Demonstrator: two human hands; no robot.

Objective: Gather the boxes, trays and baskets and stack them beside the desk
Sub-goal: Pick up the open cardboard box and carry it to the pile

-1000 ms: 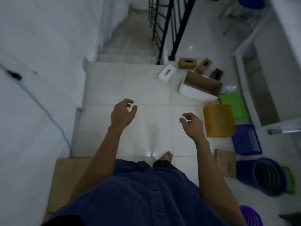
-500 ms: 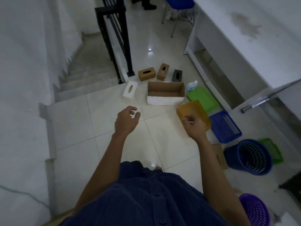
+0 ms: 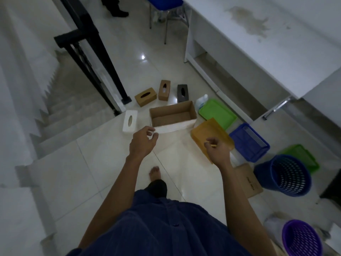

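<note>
Both hands free: left hand [image 3: 143, 144] and right hand [image 3: 218, 152] hang over the pale floor tiles [image 3: 88, 163], fingers loosely curled, nothing gripped.

The scatter sits on the floor alongside the white desk [image 3: 258, 52].

- The open cardboard box with white outer wall [image 3: 172, 115] is nearest, just ahead of the left hand. It's empty, so we expect light but flexy walls. We'd take it by both short ends, not one rim.
- White tissue box [image 3: 130, 121], brown tissue box [image 3: 145, 97], second brown tissue box [image 3: 164, 89], black tissue box [image 3: 182, 93]: probably light and rigid. One hand across the width should do.
- Flat green plastic tray [image 3: 217, 113], amber plastic tray [image 3: 208, 132], blue slotted plastic basket [image 3: 247, 141]: look stiff, slick, likely nestable. Grip by the rims.
- Blue round mesh bin [image 3: 287, 174] lies on its side, and the purple round mesh basket [image 3: 302, 239] is at lower right. Hook fingers over the lip.

Nothing looks fragile to us.
</note>
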